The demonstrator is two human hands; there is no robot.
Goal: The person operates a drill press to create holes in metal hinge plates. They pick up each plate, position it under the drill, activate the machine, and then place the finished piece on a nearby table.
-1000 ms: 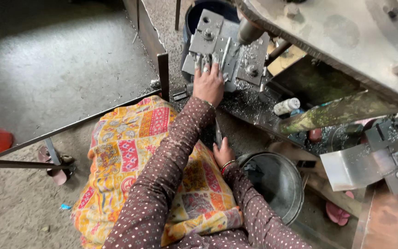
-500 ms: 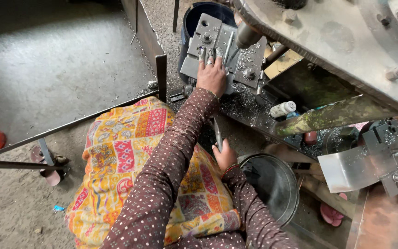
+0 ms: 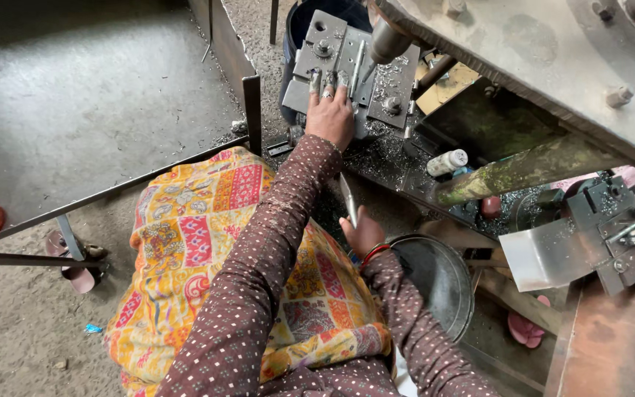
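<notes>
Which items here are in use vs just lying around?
In use:
left hand on grey die block
right hand gripping thin metal rod
press ram

Lying about:
white bottle
round metal pan
sandal

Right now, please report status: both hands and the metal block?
Left hand flat on grey die block, fingers spread. Right hand holds thin metal rod. Press ram close above block.

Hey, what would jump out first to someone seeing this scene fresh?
The bright patterned cloth over the person's lap, lower centre. Above it, the left hand rests on a grey metal die block under the press, while the right hand holds a thin metal strip beside a round metal basin.
</notes>
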